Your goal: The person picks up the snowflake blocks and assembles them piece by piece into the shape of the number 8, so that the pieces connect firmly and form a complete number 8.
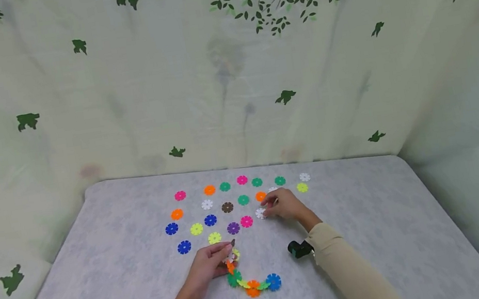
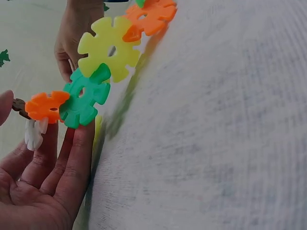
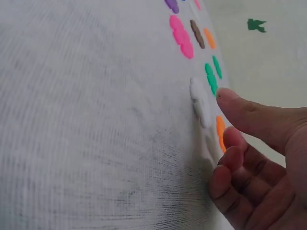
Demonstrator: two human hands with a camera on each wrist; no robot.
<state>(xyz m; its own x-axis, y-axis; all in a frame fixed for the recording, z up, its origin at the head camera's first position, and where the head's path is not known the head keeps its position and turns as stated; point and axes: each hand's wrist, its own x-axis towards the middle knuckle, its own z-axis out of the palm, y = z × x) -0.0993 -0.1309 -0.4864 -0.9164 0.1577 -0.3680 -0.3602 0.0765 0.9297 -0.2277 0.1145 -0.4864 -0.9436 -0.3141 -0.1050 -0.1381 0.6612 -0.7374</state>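
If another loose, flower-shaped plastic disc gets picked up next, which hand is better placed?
Probably the right hand: it is close beside a loose white flower-shaped plastic disc and appears to hold nothing. The left hand is occupied, holding one end of the linked chain of multicoloured flower-shaped plastic discs.

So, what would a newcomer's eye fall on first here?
Probably the bright chain of linked flower-shaped discs, held by the left fingers at the lower middle of the head view. Next, loose colourful discs spread farther back on the grey table, where the right fingers are beside a white disc. Behind, dark green shapes dot a pale backdrop.
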